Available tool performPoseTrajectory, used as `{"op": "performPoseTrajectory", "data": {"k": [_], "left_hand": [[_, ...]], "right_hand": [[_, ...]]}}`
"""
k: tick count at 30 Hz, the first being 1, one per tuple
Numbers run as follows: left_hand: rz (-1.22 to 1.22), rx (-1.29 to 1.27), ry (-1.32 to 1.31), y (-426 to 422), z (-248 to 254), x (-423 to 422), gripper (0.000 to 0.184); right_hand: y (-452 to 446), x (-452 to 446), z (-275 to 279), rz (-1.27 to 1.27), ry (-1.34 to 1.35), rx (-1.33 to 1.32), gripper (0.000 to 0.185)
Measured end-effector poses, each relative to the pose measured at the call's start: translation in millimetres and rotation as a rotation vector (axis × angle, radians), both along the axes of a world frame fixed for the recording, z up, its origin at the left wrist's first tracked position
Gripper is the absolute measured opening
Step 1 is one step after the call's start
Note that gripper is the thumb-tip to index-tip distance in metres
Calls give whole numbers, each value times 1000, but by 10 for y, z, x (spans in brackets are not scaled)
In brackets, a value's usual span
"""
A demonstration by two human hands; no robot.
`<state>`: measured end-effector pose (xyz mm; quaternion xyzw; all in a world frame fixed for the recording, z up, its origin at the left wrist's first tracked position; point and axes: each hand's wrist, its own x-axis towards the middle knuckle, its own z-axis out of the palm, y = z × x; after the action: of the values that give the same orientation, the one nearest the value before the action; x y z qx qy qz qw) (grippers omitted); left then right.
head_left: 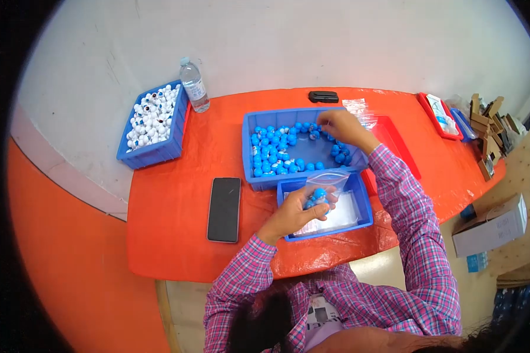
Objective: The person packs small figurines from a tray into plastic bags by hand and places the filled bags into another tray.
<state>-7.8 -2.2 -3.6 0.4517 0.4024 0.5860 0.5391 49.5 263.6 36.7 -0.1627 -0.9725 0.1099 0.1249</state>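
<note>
My left hand point(297, 210) holds a clear plastic bag point(330, 181) with several blue balls point(318, 197) inside, above a smaller blue tray point(366, 219) that has white and clear sheets in it. My right hand point(340, 126) reaches into the large blue bin point(248, 147) at its back right, fingertips bent down by the blue balls point(273, 152). Those fingers are drawn together, and what they hold, if anything, is too small to make out. Blue balls lie mostly along the left and front of the bin, with a few at the right.
A bin of white balls point(153, 120) and a water bottle point(194, 85) stand at the back left. A phone point(224, 210) lies left of the trays. Behind is a black object point(323, 97); to the right are red trays point(403, 150) and cardboard pieces point(483, 126).
</note>
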Motion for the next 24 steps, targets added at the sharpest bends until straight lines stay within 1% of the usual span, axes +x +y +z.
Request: {"op": "performPoseTrajectory", "data": {"k": [1, 5, 10, 15, 17, 18, 20, 22, 23, 24], "left_hand": [[4, 3, 1, 5, 3, -4, 41], [5, 14, -21, 8, 13, 8, 42], [11, 18, -22, 9, -11, 6, 40], [26, 22, -6, 19, -79, -3, 42], [64, 23, 23, 11, -76, -5, 42], [102, 23, 41, 7, -79, 10, 43], [179, 26, 68, 19, -86, 46, 44], [196, 16, 70, 11, -61, 72, 44], [213, 11, 79, 8, -35, 77, 44], [229, 3, 92, -2, -12, 79, 44]], "right_hand": [[-5, -48, -29, 4, 1, 3, 15], [-62, -197, -199, -169, -199, 115, 18], [-67, -274, -276, -143, -248, 132, 20], [-30, -302, -349, -100, -233, 150, 18], [-91, -180, -170, -13, 35, 75, 20], [-219, -77, 42, -8, 36, 74, 20], [-483, 211, 470, 116, 351, -564, 23], [-714, 508, 629, 288, 498, -667, 25], [-787, 621, 650, 287, 500, -668, 25], [-854, 722, 649, 334, 482, -569, 24]]}}
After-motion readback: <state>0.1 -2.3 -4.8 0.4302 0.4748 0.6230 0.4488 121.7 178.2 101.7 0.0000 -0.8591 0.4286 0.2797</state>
